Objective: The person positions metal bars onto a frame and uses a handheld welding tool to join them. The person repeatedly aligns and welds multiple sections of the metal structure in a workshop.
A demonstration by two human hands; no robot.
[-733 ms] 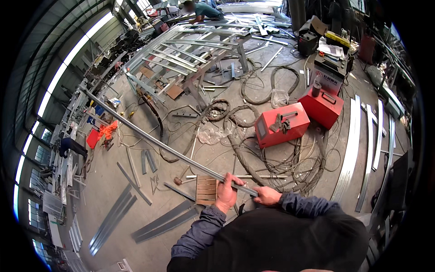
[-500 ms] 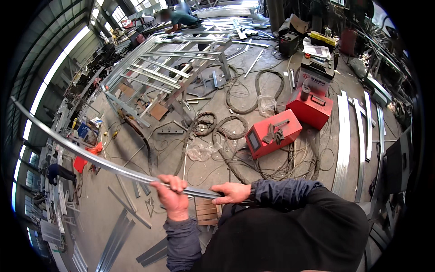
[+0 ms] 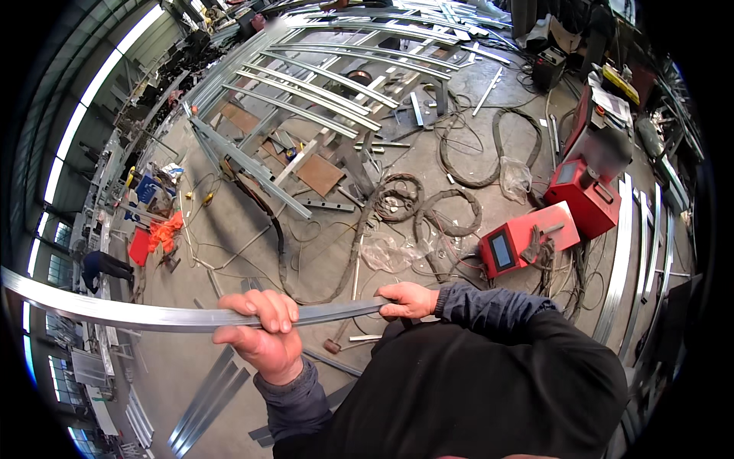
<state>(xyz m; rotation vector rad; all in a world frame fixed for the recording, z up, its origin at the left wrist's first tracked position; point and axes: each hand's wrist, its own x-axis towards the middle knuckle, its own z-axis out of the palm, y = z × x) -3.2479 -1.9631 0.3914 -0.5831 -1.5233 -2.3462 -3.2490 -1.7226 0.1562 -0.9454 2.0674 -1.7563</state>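
A long silvery metal profile [image 3: 164, 317] lies across the front of my body and runs out past the left rim of the picture. My left hand [image 3: 264, 329] is closed round its middle stretch, fingers over the top and thumb beneath. At the near end, in front of my chest, my right hand [image 3: 409, 301] grips the profile with the thumb along it. Both forearms are in dark grey sleeves. Beyond the profile, a metal frame [image 3: 306, 115] of parallel bars stands on the floor.
Two red machine boxes [image 3: 527, 243] stand to the right, among coiled cables [image 3: 451, 214]. Long metal strips [image 3: 615, 268] lie at the far right, more profiles [image 3: 206, 405] at lower left. A hammer [image 3: 333, 344] lies near my left hand. Another person [image 3: 107, 269] bends over at the left.
My view has turned leftward, shifting the frame and red boxes right. The profile's far end has swung down and out of the picture. Both hands keep their hold.
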